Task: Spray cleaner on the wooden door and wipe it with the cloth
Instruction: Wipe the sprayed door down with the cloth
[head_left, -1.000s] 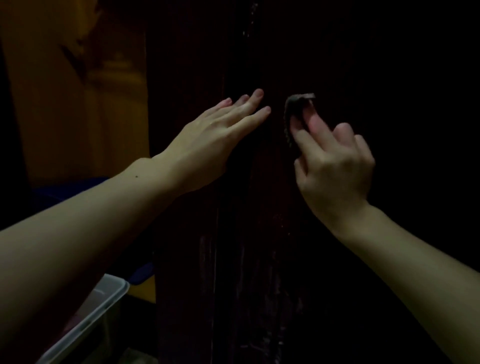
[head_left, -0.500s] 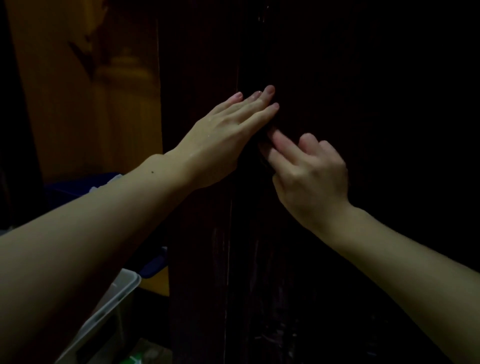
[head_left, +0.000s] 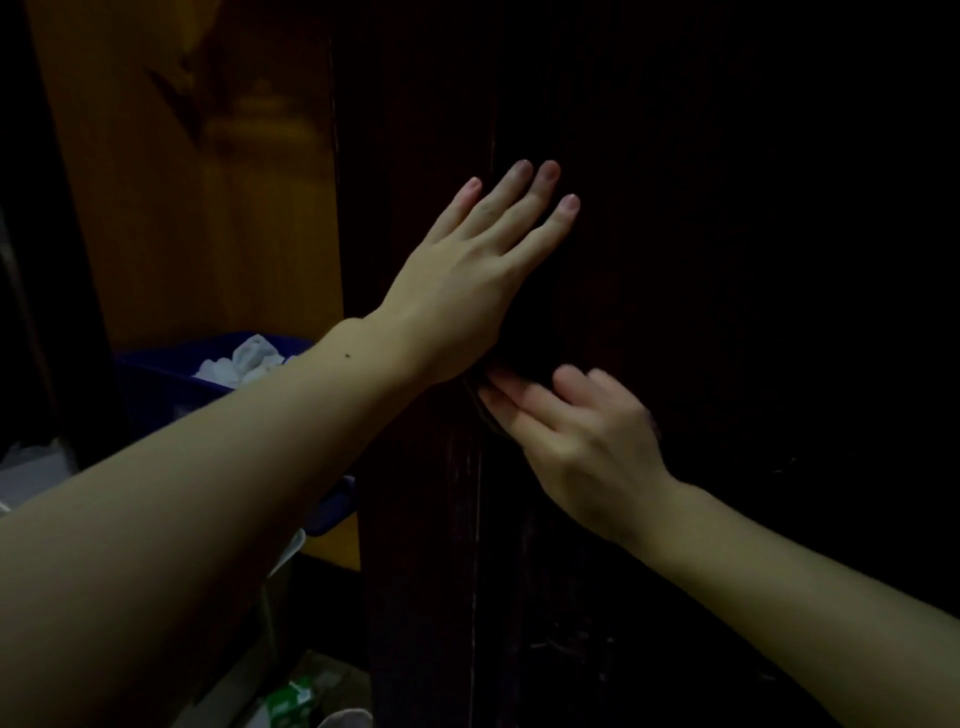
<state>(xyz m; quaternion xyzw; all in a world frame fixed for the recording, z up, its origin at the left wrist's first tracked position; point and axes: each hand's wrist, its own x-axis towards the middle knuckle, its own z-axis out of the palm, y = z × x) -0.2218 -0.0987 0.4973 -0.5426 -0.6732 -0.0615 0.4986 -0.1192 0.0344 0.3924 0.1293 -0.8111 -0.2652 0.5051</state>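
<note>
The dark wooden door (head_left: 727, 260) fills the middle and right of the head view. My left hand (head_left: 467, 280) lies flat on it with straight fingers pointing up and to the right. Just below, my right hand (head_left: 576, 452) holds a dark cloth (head_left: 480, 410) against the door. Only a thin edge of the cloth shows past the fingertips, and the hand is motion-blurred. No spray bottle is in view.
A yellow-brown wooden panel (head_left: 208, 208) stands left of the door. Below it sits a blue bin (head_left: 166, 384) holding crumpled white paper (head_left: 244, 361). A green packet (head_left: 291, 701) lies on the floor at the bottom.
My right hand has slid the cloth down and left along the door, from level with my left fingertips to under my left wrist. My left hand stayed flat on the door.
</note>
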